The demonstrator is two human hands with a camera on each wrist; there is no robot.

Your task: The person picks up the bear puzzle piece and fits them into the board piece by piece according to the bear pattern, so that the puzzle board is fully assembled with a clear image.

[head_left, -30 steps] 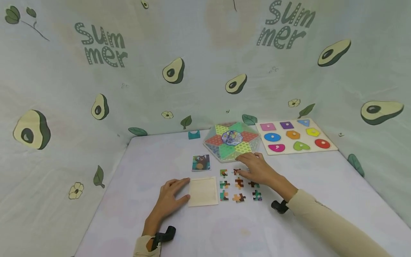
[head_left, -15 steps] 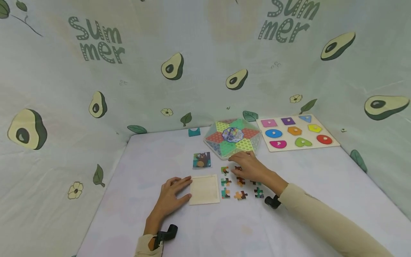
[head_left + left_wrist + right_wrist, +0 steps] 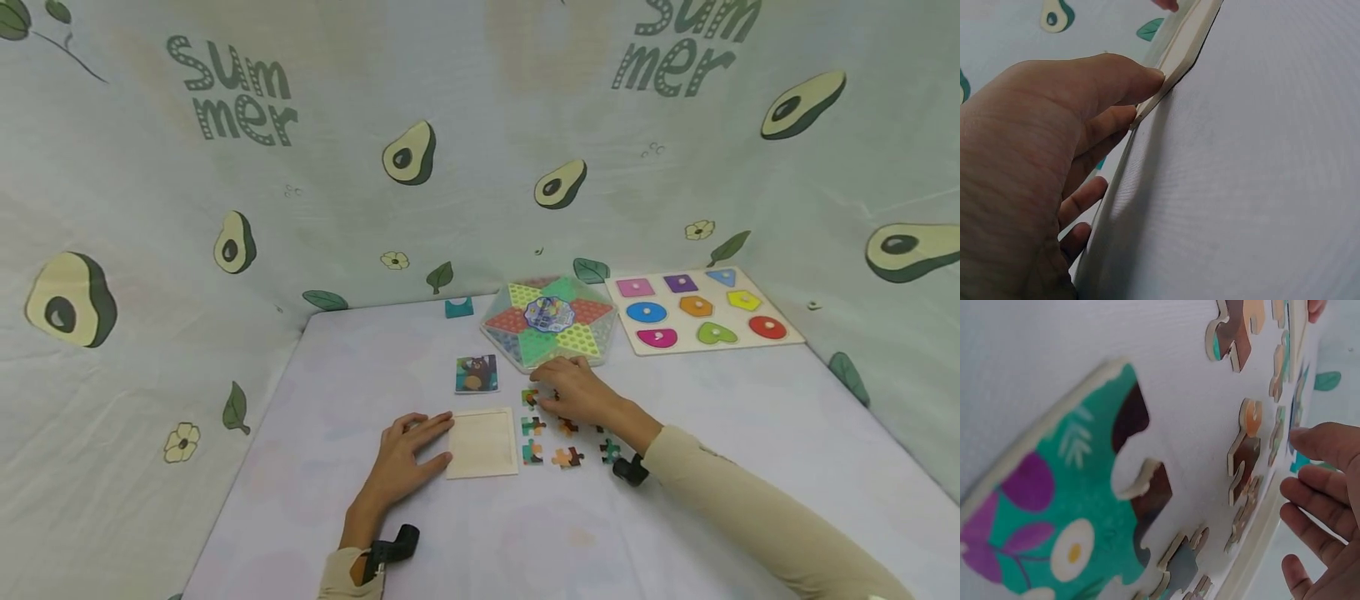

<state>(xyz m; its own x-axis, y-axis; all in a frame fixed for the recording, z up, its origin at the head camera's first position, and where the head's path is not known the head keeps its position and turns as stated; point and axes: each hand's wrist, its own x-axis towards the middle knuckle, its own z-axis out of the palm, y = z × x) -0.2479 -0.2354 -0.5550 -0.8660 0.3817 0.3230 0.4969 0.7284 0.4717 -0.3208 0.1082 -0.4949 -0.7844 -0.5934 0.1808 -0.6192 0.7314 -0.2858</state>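
Observation:
A square wooden puzzle tray [image 3: 483, 444] lies on the table, and my left hand [image 3: 401, 458] rests against its left edge. In the left wrist view the thumb [image 3: 1129, 80] touches the tray's pale edge [image 3: 1180, 59], with the fingers loosely spread behind it. Right of the tray several jigsaw pieces [image 3: 533, 452] with bear-coloured and teal prints lie in rows. Over the top row hovers my right hand [image 3: 581, 393], fingertips beside the upper left piece [image 3: 529, 398] and partly hiding others. The right wrist view shows its fingers [image 3: 1316, 487] extended, holding nothing, with a teal flower-print piece [image 3: 1085, 481] large in front.
A bear picture [image 3: 476, 374] lies behind the tray, and a small teal piece [image 3: 459, 307] sits farther back. A hexagonal star-pattern game box [image 3: 536, 346] stands behind the pieces. At the back right is a shape board [image 3: 701, 311] with coloured knobbed shapes.
My right hand has moved left over the top row, from the middle piece to beside the upper left one. The left hand stays at the tray's edge. The head view has shifted slightly.

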